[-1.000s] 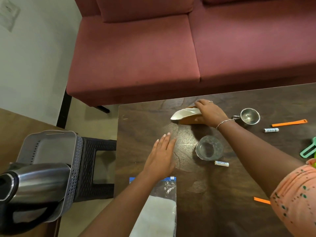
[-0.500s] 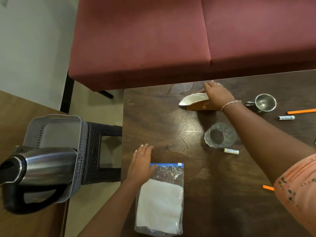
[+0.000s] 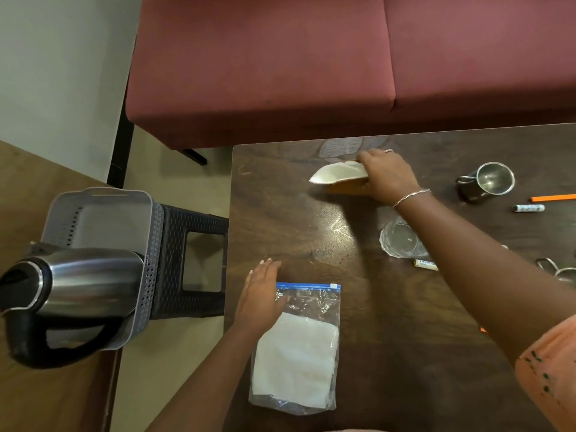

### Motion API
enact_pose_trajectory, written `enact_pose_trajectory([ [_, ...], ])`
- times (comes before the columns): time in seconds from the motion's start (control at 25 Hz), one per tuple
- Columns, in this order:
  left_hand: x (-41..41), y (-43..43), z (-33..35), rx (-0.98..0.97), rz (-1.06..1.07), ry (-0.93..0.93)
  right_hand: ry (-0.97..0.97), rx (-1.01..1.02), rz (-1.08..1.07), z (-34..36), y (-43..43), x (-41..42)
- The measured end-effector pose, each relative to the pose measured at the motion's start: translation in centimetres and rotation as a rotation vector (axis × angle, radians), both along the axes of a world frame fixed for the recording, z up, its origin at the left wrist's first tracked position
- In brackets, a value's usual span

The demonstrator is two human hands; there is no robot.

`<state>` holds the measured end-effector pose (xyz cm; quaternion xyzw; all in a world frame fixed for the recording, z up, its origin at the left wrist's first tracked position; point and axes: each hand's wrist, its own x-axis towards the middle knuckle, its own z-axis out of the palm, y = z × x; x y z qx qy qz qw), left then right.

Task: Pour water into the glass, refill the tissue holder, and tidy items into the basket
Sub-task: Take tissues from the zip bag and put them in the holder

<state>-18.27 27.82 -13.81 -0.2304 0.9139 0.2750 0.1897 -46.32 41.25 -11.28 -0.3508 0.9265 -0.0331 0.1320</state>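
Dark wooden table (image 3: 405, 353), seen from above, with the clear glass (image 3: 400, 241) as reference; whether it holds water cannot be told. Beyond the glass and to its left, the right hand (image 3: 389, 176) grasps one end of the tissue holder (image 3: 339, 176), its white interior showing. Nearer than the glass and to its left lies a zip bag (image 3: 296, 347) containing folded white tissues; the left hand (image 3: 261, 294), fingers straight, rests flat on its edge. Well left of the glass, off the table, stands the grey basket (image 3: 93, 194), a steel kettle (image 3: 71, 285) overlapping its near rim
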Motion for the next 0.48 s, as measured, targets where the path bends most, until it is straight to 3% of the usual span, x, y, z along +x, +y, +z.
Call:
enact_pose_trajectory([
  [0.24,1.9,-0.1,0.5,0.053,0.049,0.003,-0.054,-0.067,0.147,1.6,-3.3,10.3],
  [0.48,3.7,-0.9,0.2,0.065,0.065,-0.050,-0.089,0.003,0.147,-0.6,-3.2,13.0],
])
